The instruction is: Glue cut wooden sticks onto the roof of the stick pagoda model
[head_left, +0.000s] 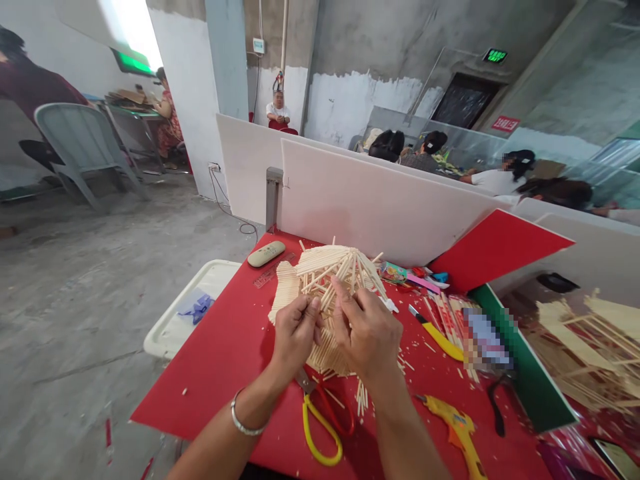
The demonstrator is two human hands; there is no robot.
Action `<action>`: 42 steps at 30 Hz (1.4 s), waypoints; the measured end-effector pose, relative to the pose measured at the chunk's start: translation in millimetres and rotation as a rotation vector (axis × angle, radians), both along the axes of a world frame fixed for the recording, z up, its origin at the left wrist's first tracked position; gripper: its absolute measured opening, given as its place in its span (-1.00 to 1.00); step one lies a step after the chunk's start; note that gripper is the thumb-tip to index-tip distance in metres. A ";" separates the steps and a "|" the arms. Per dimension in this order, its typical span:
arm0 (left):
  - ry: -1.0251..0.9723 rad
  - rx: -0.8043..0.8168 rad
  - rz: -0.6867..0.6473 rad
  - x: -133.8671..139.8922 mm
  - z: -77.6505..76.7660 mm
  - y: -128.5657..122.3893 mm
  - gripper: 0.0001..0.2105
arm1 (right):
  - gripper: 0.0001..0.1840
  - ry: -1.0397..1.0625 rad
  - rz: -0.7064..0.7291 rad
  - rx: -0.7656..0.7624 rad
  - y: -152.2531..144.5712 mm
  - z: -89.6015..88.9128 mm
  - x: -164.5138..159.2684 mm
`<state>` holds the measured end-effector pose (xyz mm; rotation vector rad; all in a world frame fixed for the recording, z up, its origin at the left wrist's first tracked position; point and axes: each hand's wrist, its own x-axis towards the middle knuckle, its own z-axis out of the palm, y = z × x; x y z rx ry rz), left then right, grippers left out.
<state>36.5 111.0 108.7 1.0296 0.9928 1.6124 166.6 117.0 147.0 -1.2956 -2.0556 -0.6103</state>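
A model built of thin pale wooden sticks (345, 263), with a slatted, roof-like top, stands on the red tabletop (225, 373). My left hand (296, 327) is at its near left side, thumb and fingers pinched together. Across from it, my right hand (369, 328) is also closed, thumb against the fingers, in front of the roof sticks. Whatever lies in the two pinches is too small and hidden to name. Scissors (320, 427) with yellow and red handles lie below the hands. A yellow glue gun (457, 430) rests to the right.
A yellow-handled knife (440, 340) and loose sticks (445, 313) lie at the right, beside a green board (525, 373). A glasses case (267, 254) and clear ruler (273, 270) are at the back left. White partitions (360, 193) stand behind; several people sit beyond.
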 end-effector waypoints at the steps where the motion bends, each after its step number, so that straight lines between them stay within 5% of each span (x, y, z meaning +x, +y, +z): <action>1: 0.001 -0.002 -0.002 -0.1 -0.2 0.3 -0.63 | -0.51 0.002 0.001 0.002 -0.3 0.3 -0.1; 20: 0.002 0.022 0.047 1.5 -3.2 -12.7 -0.73 | -0.52 0.043 0.034 -0.153 -21.6 6.4 0.9; 26: 0.157 0.091 0.280 -1.5 -4.7 -37.9 -0.74 | -0.56 0.183 0.091 -0.157 -50.9 -1.0 13.1; 31: 0.273 0.202 0.470 13.5 -16.3 -66.5 -0.80 | -0.60 0.259 0.081 -0.221 -82.5 -32.0 33.0; 35: 0.451 0.216 0.366 34.5 -43.8 -94.7 -0.83 | -0.64 0.303 -0.013 -0.336 -108.0 -72.4 58.8; 42: 0.807 0.240 -0.110 80.5 -87.2 -112.5 -0.83 | -0.65 0.126 -0.335 -0.654 -122.2 -113.2 135.2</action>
